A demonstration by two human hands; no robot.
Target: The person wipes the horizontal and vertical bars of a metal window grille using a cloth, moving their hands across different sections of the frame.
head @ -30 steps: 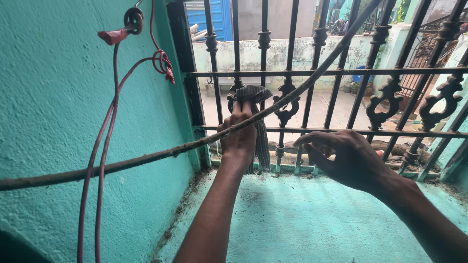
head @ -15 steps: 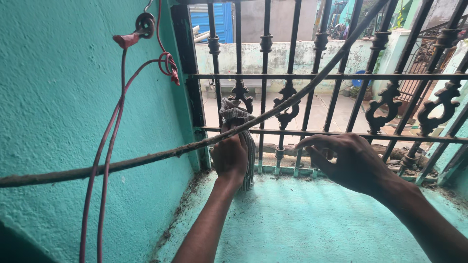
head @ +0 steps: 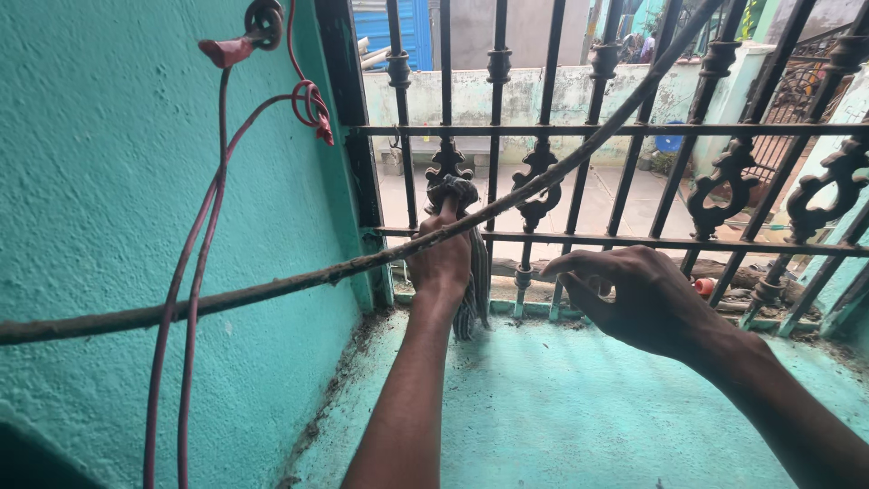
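A striped cloth (head: pixel 472 272) hangs against the black iron window grille (head: pixel 634 131), left of centre, its top bunched over a scrolled ornament and its tail dropping to the sill's far edge. We see our left hand (head: pixel 441 263) closed in a fist around the cloth, pressing it to the bars. Our right hand (head: pixel 647 299) hovers just right of it, fingers loosely curled with the forefinger extended, near the lower crossbar; we cannot tell whether it touches the bar. A dirty cable (head: pixel 272 292) runs diagonally across in front of the left hand, from near left to far right. The turquoise wall (head: pixel 109 181) closes the left side, with red wires (head: pixel 195 272) hanging down it. The turquoise sill (head: pixel 561 407) lies open below both hands.
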